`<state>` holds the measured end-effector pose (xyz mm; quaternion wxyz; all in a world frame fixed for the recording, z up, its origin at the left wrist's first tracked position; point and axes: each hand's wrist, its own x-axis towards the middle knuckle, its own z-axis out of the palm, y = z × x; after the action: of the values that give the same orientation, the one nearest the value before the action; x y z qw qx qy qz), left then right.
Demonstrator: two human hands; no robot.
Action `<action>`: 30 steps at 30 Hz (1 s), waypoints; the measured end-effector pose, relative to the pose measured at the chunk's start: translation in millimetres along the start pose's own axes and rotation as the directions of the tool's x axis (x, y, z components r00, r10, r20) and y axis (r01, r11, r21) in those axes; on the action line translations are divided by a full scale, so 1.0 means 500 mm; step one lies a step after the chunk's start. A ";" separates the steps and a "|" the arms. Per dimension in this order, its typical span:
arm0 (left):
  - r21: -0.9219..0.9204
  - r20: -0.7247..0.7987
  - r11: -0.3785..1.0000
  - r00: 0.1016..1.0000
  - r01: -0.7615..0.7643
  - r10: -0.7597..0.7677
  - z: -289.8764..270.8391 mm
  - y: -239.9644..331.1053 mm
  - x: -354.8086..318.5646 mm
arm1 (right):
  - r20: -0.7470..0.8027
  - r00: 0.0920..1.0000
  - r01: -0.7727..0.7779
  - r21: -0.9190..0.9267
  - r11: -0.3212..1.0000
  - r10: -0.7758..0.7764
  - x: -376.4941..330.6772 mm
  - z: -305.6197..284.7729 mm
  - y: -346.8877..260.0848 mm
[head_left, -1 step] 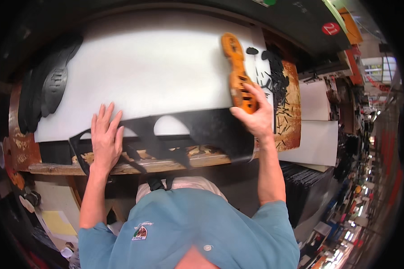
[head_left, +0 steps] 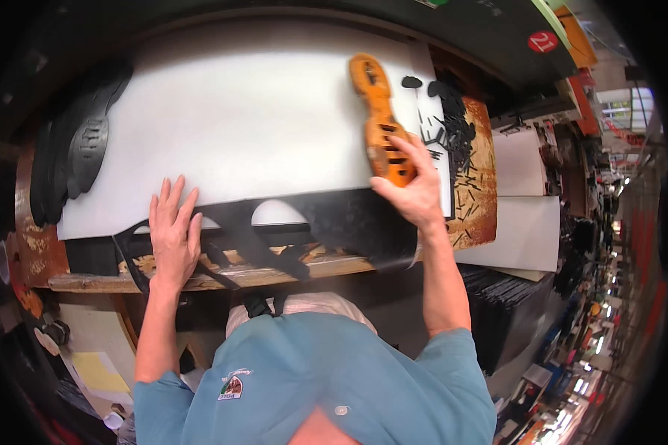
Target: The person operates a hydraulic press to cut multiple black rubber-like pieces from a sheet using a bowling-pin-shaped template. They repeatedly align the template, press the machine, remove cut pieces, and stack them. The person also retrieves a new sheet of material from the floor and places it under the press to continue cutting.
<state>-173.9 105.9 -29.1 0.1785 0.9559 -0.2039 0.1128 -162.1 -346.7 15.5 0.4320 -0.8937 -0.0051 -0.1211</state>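
Observation:
My right hand (head_left: pixel 417 194) is closed round the near end of an orange, sole-shaped cutting die (head_left: pixel 377 122) with slots through it. The die sits over the white board (head_left: pixel 237 126), just beyond the black sheet (head_left: pixel 349 222). That sheet lies along the board's near edge, with large curved openings cut out of it and strips hanging over the front. My left hand (head_left: pixel 174 241) rests flat on its left part, fingers stretched out and slightly spread. Dark sole-shaped pieces (head_left: pixel 89 148) are stacked at the board's left end, the top one slotted.
Small black offcuts (head_left: pixel 453 122) are heaped at the board's right end, with thin strips scattered on the worn brown surface (head_left: pixel 479 185). A dark machine beam (head_left: pixel 289 16) spans the far side. Pale sheets (head_left: pixel 523 230) and a stack of black sheets (head_left: pixel 501 308) stand to the right.
My right hand and the orange die have shifted a little to the left. The left hand stays flat on the black sheet.

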 end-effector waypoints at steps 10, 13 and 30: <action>-0.022 -0.065 1.000 0.998 -0.009 0.008 0.007 0.019 -0.005 | 0.003 0.976 0.210 -0.260 0.942 -0.217 0.006 0.058 0.068; -0.062 -0.102 0.998 0.995 -0.010 0.004 0.011 0.020 -0.007 | -0.016 0.994 0.098 -0.312 0.945 -0.109 0.013 0.031 0.102; -0.088 -0.190 0.996 0.982 0.003 -0.020 -0.009 0.069 0.017 | 0.411 0.774 0.489 0.095 0.867 -0.482 -0.229 0.126 -0.063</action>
<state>-181.5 75.4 -12.4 0.2394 0.9333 -0.1850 0.1936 -263.6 -267.1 -23.2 0.3668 -0.8702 -0.3274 -0.0323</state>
